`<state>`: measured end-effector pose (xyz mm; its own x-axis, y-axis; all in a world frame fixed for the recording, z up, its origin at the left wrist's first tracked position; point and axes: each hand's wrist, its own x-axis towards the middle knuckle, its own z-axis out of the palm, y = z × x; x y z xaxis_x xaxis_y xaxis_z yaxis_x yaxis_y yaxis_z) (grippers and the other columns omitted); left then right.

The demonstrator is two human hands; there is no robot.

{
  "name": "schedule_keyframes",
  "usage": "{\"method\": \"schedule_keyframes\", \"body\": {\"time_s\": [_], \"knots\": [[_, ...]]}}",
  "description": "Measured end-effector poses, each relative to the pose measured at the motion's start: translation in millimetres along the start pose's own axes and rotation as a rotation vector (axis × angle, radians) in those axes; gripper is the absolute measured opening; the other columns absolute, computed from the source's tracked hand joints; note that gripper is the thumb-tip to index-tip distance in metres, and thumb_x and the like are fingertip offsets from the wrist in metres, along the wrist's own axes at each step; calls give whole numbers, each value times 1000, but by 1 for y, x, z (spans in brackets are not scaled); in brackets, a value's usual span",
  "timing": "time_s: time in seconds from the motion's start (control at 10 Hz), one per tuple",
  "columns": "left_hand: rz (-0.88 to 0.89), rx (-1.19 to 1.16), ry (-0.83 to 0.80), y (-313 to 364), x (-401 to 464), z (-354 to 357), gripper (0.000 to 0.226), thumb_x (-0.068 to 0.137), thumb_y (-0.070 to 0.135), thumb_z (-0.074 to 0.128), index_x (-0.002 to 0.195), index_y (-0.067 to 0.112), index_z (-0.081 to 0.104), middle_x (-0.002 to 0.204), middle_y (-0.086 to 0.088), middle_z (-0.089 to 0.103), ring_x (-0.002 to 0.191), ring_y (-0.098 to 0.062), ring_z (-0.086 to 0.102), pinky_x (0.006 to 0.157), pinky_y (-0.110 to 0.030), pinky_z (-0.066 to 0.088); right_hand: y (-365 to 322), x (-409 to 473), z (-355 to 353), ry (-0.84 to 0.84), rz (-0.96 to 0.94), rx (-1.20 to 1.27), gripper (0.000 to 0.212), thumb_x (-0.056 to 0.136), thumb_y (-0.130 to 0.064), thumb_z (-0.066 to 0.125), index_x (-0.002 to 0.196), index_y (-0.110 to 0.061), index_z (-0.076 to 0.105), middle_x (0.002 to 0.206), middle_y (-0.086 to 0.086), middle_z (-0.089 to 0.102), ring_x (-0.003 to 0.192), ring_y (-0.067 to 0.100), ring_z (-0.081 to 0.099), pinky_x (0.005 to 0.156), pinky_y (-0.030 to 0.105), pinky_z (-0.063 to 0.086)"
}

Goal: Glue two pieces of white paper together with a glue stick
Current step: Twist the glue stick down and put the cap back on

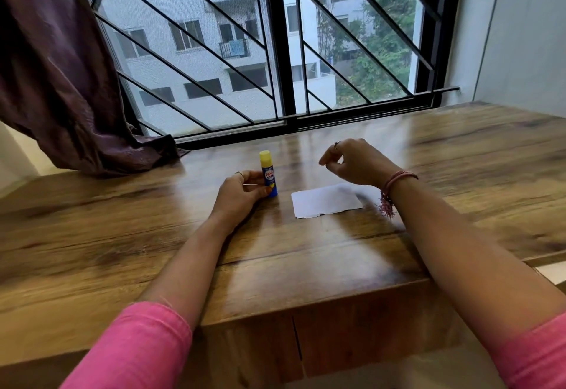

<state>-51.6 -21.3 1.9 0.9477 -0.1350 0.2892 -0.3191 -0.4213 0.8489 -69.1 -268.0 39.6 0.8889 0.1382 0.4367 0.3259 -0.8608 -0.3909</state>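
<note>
A blue glue stick (269, 174) with a yellow cap stands upright on the wooden table (122, 235). My left hand (240, 194) holds its lower body with thumb and fingers. White paper (326, 201) lies flat to the right of the stick; whether it is one sheet or two stacked I cannot tell. My right hand (355, 160) hovers above the paper's far edge, fingers loosely curled with the fingertips apart, holding nothing. A pink thread bracelet sits on the right wrist.
A barred window (275, 51) runs along the table's far edge. A dark purple curtain (61, 82) hangs at the left and drapes onto the table's back left corner. A white wall (520, 36) stands at the right.
</note>
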Motion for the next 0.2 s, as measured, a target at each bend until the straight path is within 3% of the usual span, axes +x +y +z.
{"method": "schedule_keyframes", "body": {"time_s": [0.2], "knots": [[-2,-6,-34,1,-1,-1,44,80,7,73,122,10,59,112,-3,69,101,-14,66,85,-19,50,-2,-2,0,12,14,15,24,87,-10,54,97,-19,74,100,5,73,78,15,60,79,30,52]]}}
